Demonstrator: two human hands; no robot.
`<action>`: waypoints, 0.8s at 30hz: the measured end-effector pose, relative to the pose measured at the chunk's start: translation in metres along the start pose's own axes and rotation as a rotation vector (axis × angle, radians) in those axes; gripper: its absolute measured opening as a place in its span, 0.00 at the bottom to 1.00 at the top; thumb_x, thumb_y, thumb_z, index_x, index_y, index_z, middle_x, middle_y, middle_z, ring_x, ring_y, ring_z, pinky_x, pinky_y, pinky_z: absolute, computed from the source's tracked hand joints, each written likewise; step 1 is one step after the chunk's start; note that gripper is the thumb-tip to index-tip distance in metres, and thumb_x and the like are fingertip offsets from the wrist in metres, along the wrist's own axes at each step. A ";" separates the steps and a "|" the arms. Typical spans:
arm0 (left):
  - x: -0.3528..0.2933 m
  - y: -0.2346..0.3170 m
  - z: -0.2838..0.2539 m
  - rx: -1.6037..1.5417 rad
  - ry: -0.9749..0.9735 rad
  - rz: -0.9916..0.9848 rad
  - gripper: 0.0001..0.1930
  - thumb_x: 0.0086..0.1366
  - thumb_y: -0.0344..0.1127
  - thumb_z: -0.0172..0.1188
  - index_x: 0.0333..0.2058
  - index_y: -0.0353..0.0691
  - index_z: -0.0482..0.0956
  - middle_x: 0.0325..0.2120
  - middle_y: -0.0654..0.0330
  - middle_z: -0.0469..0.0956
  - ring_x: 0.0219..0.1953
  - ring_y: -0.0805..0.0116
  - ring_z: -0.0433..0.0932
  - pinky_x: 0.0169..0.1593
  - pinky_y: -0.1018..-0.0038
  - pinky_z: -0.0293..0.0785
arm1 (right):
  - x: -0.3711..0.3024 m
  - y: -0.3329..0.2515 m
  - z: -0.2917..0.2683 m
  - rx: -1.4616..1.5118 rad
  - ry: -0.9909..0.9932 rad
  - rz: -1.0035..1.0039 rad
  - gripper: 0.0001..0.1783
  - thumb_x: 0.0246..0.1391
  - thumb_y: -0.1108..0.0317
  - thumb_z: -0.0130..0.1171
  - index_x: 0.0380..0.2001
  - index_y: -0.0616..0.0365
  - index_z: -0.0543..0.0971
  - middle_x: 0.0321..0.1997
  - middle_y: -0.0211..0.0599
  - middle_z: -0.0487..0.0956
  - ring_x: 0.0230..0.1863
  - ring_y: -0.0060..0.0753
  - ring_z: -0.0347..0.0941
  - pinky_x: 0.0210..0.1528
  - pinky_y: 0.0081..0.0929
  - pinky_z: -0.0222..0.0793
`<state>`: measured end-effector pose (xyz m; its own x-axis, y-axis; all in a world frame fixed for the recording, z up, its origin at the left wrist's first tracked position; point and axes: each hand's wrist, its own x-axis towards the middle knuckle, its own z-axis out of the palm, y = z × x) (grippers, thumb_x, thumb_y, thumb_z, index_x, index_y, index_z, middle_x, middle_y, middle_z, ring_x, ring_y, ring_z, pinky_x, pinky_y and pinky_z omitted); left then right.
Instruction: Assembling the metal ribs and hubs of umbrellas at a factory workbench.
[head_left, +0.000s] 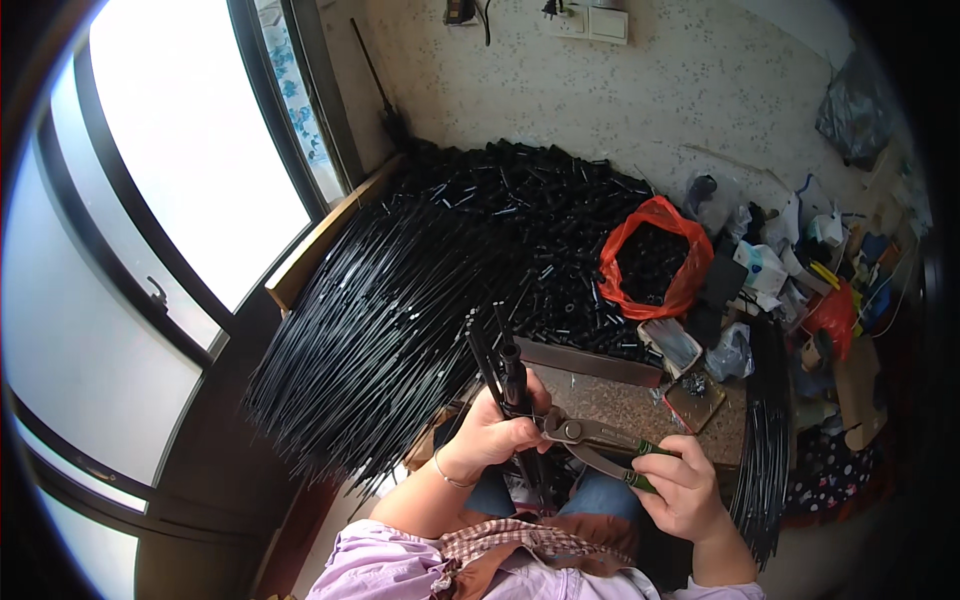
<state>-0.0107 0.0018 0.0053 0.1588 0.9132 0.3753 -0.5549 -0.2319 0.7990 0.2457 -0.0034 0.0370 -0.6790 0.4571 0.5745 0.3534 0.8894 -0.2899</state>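
While the black rod assembly [512,385] is held upright over the lap, the left hand [497,432] is seen closed around its lower part, fingers wrapped tight about the rod and its thicker sleeve. The pliers [590,445] are gripped by the right hand [683,487], whose fingers are curled shut over the green-covered handles, and the nose of the tool is brought against the rod just beside the left thumb. For the pinch to be made well, it is judged that the rod should be kept steady and square to the nose, with the left fingertips held clear of the bite, and that the handles should be squeezed evenly rather than jerked. Little open room is left for movement: a large fan of thin black rods [375,320] is spread close to the left and ahead, their tips reaching almost to the left wrist, so a swing of the held rod that way would likely be fouled. A heap of short black tubes [540,215] is piled behind, an orange bag [655,260] of the same parts lies to the right, and the edge of a speckled work board [625,405] is set just beyond the pliers.
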 end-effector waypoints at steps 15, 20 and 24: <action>-0.003 0.002 0.012 0.143 0.243 0.133 0.15 0.61 0.44 0.55 0.34 0.37 0.66 0.20 0.68 0.64 0.17 0.83 0.63 0.23 0.85 0.66 | 0.015 -0.009 -0.014 -0.256 0.021 -0.110 0.19 0.26 0.75 0.65 0.31 0.63 0.79 0.41 0.43 0.75 0.39 0.44 0.72 0.35 0.34 0.71; 0.007 -0.001 0.006 0.113 0.049 0.115 0.20 0.59 0.49 0.56 0.36 0.37 0.66 0.19 0.68 0.65 0.16 0.85 0.60 0.19 0.87 0.58 | -0.041 -0.005 0.053 2.126 -0.197 0.820 0.20 0.55 0.56 0.52 0.34 0.66 0.71 0.32 0.62 0.75 0.25 0.44 0.76 0.25 0.34 0.74; 0.010 0.001 0.014 0.055 0.014 0.008 0.14 0.59 0.39 0.56 0.37 0.36 0.67 0.19 0.69 0.66 0.17 0.84 0.61 0.21 0.86 0.58 | -0.026 -0.019 0.067 1.858 -0.457 0.831 0.16 0.49 0.65 0.60 0.36 0.63 0.68 0.23 0.47 0.75 0.17 0.33 0.72 0.22 0.25 0.70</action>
<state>0.0021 0.0062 0.0161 0.1426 0.9159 0.3753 -0.5105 -0.2568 0.8206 0.2136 -0.0313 -0.0237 -0.9134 0.3696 -0.1705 -0.1302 -0.6621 -0.7380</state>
